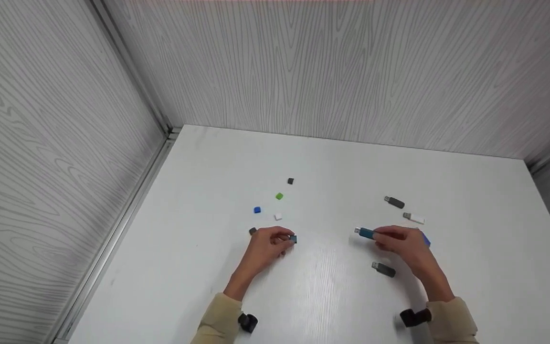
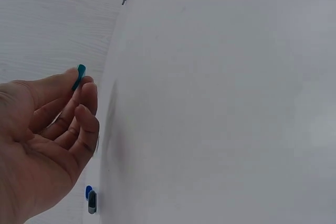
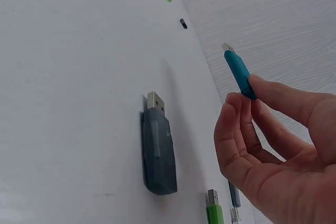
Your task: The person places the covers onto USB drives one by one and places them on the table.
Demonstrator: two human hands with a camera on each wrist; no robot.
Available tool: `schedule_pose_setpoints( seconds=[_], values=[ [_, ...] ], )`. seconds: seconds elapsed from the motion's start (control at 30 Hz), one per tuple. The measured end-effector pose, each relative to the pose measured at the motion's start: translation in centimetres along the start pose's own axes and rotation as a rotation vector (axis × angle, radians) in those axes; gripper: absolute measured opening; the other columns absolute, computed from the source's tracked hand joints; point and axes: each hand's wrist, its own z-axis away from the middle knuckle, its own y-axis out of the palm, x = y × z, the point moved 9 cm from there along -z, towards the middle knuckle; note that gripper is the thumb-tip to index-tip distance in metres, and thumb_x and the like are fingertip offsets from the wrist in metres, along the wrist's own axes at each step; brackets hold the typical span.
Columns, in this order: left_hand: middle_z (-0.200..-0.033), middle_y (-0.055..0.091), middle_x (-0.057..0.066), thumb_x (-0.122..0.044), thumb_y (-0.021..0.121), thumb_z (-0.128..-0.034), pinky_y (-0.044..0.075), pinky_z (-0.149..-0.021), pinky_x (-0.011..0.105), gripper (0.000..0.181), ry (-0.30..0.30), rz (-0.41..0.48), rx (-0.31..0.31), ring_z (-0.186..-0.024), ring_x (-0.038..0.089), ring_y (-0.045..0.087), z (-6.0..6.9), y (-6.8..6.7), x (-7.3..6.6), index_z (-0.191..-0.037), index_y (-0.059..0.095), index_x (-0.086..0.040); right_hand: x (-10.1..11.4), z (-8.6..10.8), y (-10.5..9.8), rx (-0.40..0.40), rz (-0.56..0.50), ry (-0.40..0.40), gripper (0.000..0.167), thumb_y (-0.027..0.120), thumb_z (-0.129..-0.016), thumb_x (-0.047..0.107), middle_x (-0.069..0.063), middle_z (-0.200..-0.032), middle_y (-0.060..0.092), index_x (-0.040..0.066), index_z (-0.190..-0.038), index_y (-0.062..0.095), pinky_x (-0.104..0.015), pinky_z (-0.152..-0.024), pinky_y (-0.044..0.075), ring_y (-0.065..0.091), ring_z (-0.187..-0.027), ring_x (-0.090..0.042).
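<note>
The left grip [image 1: 266, 243] pinches a teal cap [image 1: 293, 239]; the right grip [image 1: 405, 242] pinches a teal USB stick [image 1: 366, 233] by its rear, metal plug [image 1: 357, 231] pointing toward the cap. White bench [image 1: 327, 191] spans the gap between them, its back edge [image 1: 351, 142] well beyond both.

Head cam: bright, even lt., mild glare on tabletop [image 1: 323, 294], soft shadows; wrist cams dimmer, greyer, approx. shadowless glare-wise.

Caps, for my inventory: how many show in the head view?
6: teal cap in the left hand, dark cap partly behind it; blue cap, white cap, green cap and second dark cap beyond, on the table. The hand may hide others.
</note>
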Motion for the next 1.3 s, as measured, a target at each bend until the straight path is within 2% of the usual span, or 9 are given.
schedule_pose_setpoints(
  seconds=[0.27, 0.5, 0.8, 0.97, 1.1, 1.3],
  values=[
    [-0.102, 0.079, 0.006, -0.017, 0.077, -0.0966, 0.053, -0.065, 0.021, 0.021, 0.046, 0.049, 0.035, -0.076, 0.012, 0.068, -0.1, 0.6, -0.6, -0.116, 0.076, -0.01, -0.2, -0.1, 1.7, 0.042, -0.024, 0.02, 0.044, 0.074, -0.1, 0.034, -0.015, -0.122, 0.075, 0.003, -0.131, 0.071, -0.02, -0.089, 0.059, 0.073, -0.1, -0.016],
    [-0.103, 0.08, 0.004, -0.018, 0.077, -0.0965, 0.053, -0.066, 0.021, 0.02, 0.036, 0.033, 0.053, -0.077, 0.01, 0.068, -0.3, 1.4, -0.9, -0.116, 0.076, -0.012, -0.1, -0.3, 2.9, 0.067, -0.039, 0.024, 0.044, 0.076, -0.098, 0.035, -0.015, -0.12, 0.075, 0.004, -0.128, 0.073, -0.02, -0.088, 0.059, 0.074, -0.099, -0.016],
    [-0.104, 0.08, 0.003, -0.018, 0.077, -0.0968, 0.053, -0.067, 0.02, 0.019, 0.055, 0.033, 0.071, -0.08, 0.016, 0.071, -0.6, 2.4, -1.5, -0.115, 0.076, -0.013, -0.1, -0.5, 4.3, 0.084, -0.014, 0.043, 0.035, 0.079, -0.096, 0.031, -0.008, -0.116, 0.075, 0.007, -0.122, 0.077, -0.022, -0.086, 0.06, 0.074, -0.097, -0.017],
    [-0.104, 0.08, 0.002, -0.018, 0.077, -0.0966, 0.054, -0.069, 0.02, 0.019, 0.049, 0.024, 0.061, -0.08, 0.013, 0.071, -0.8, 2.7, -1.6, -0.115, 0.075, -0.013, 0.2, -0.5, 5.0, 0.11, -0.012, 0.03, 0.035, 0.079, -0.096, 0.031, -0.01, -0.114, 0.076, 0.006, -0.12, 0.077, -0.024, -0.084, 0.06, 0.074, -0.094, -0.017],
    [-0.104, 0.08, 0.002, -0.017, 0.077, -0.0966, 0.055, -0.069, 0.02, 0.018, 0.046, 0.018, 0.078, -0.078, 0.011, 0.069, -0.9, 3.1, -1.8, -0.114, 0.076, -0.012, 0.3, -0.5, 5.4, 0.123, 0.003, 0.027, 0.035, 0.079, -0.096, 0.031, -0.01, -0.112, 0.077, 0.006, -0.121, 0.077, -0.025, -0.083, 0.059, 0.075, -0.092, -0.015],
    [-0.105, 0.08, 0.004, -0.014, 0.077, -0.0963, 0.056, -0.069, 0.02, 0.018, 0.077, 0.011, 0.103, -0.081, 0.018, 0.073, -1.0, 3.8, -2.5, -0.113, 0.076, -0.01, 0.7, -0.6, 6.4, 0.156, 0.04, -0.006, 0.036, 0.077, -0.097, 0.032, -0.007, -0.107, 0.078, 0.005, -0.122, 0.077, -0.025, -0.079, 0.055, 0.071, -0.089, -0.013]
  ],
)
